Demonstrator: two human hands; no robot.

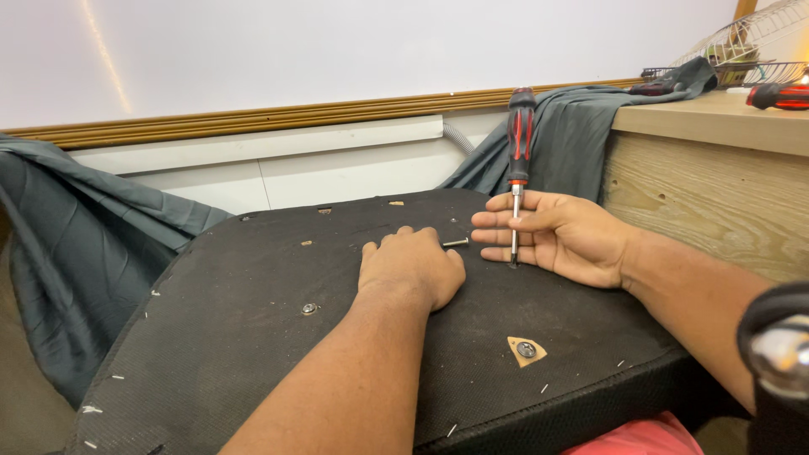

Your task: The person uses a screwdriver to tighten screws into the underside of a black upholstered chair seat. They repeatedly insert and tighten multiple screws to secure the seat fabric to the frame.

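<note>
Right hand [563, 238] grip pinches the red-black screwdriver [519, 160] upright, tip seated on the black fabric panel [253, 337], while left hand [413, 265], curled shut, pins a loose bolt [456, 243] beside it to steady things.

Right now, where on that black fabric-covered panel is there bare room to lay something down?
The black fabric-covered panel is bare at its near left, between the round metal bolt and the stapled edge. It is crowded up top, around the left hand, right hand and red-and-black screwdriver.
</note>
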